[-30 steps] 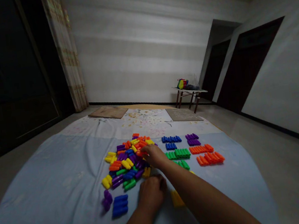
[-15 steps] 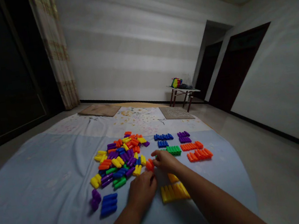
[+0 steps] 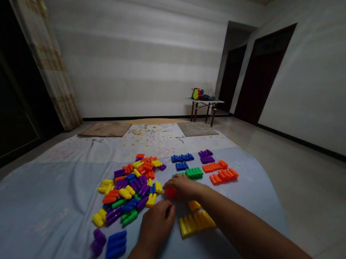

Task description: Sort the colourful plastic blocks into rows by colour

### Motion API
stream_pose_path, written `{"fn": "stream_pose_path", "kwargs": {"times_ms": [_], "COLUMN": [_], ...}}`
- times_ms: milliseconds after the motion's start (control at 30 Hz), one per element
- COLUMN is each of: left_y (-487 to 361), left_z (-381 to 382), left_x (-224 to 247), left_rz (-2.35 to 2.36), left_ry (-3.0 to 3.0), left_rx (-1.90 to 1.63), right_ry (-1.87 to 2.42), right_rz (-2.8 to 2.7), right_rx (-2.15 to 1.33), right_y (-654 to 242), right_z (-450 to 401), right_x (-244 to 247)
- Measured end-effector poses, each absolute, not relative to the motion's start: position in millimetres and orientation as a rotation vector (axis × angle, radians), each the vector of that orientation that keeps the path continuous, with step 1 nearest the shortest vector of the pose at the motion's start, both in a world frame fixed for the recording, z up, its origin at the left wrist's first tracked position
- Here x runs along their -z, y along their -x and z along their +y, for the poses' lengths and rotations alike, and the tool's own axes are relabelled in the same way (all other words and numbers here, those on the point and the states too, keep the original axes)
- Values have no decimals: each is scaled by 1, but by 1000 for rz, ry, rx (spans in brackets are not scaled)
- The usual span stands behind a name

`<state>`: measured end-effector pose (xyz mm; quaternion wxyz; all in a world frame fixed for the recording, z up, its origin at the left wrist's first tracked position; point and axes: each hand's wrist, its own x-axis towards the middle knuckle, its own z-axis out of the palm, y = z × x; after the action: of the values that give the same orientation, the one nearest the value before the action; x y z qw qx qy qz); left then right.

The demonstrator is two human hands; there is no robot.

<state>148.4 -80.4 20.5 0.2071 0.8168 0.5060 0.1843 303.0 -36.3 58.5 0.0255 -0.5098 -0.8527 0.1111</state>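
My right hand (image 3: 183, 187) is closed at the fingertips on an orange plastic block (image 3: 170, 193) and partly covers it. Just in front of my body, my left hand (image 3: 158, 221) rests on the cloth with its fingers curled, and nothing shows in it. To its left lies a loose heap of coloured ribbed blocks (image 3: 136, 188). Joined yellow blocks (image 3: 196, 223) lie below my right wrist, a smaller yellow piece (image 3: 194, 205) behind them. A green row (image 3: 194, 173) sits just beyond my right hand.
Blue rows (image 3: 182, 157), purple rows (image 3: 206, 156) and orange rows (image 3: 224, 176) lie at the right. A blue block group (image 3: 115, 246) and a purple piece (image 3: 98, 242) sit near left. Two flat boards (image 3: 105, 130) lie at the far edge; a small table (image 3: 205, 99) stands beyond.
My right hand has moved down over the orange block and now covers more of it. My left hand has drawn slightly away from that block. The whole view has shifted a little.
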Motion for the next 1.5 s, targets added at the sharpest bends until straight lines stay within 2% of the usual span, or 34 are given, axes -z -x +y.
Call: {"fn": "stream_pose_path", "kwargs": {"times_ms": [200, 367, 633, 1033, 1500], "left_y": [-146, -146, -148, -147, -148], "left_z": [-77, -78, -76, -75, -75], "left_x": [-21, -26, -24, -23, -24], "left_rz": [1358, 1353, 1387, 1398, 1396], "left_ry": [-2269, -2261, -2244, -2235, -2233], "left_rx": [-536, -512, -488, -454, -459], "right_ry": [1574, 1576, 1985, 2146, 2107], "right_rz": [-2504, -2250, -2088, -2143, -2163], "right_rx": [-253, -212, -123, -137, -144], "right_y": [-316, -376, -461, -466, -463], "right_z": [-41, -58, -69, -59, -61], "right_x": [-62, -70, -69, -51, -50]}}
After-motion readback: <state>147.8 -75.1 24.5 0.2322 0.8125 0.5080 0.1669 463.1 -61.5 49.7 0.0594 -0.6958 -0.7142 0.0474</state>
